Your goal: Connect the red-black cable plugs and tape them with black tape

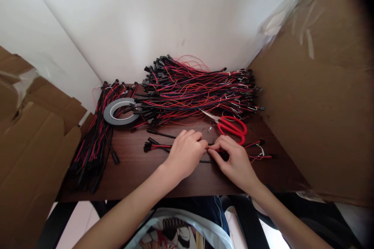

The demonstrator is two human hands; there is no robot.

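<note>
A small bundle of red and black wires with black connectors [156, 146] lies across the front of the brown table. My left hand [188, 149] is closed around the middle of this wire bundle, its fingers curled over it. Close by on the right, my right hand [230, 157] pinches at the same bundle with thumb and forefinger; the exact spot between the fingertips is too small to make out. The bundle's other ends [260, 149] stick out past my right hand, with a white tie there. Just beyond that hand lie red-handled scissors [233, 126], blades pointing to the back left.
A large pile of red and black wires [189, 89] fills the back of the table [131, 179]. Another wire heap [96, 136] lies at left, beside a grey tape roll [108, 113]. Cardboard boxes stand at left [35, 155] and right [321, 93]; a white wall rises behind.
</note>
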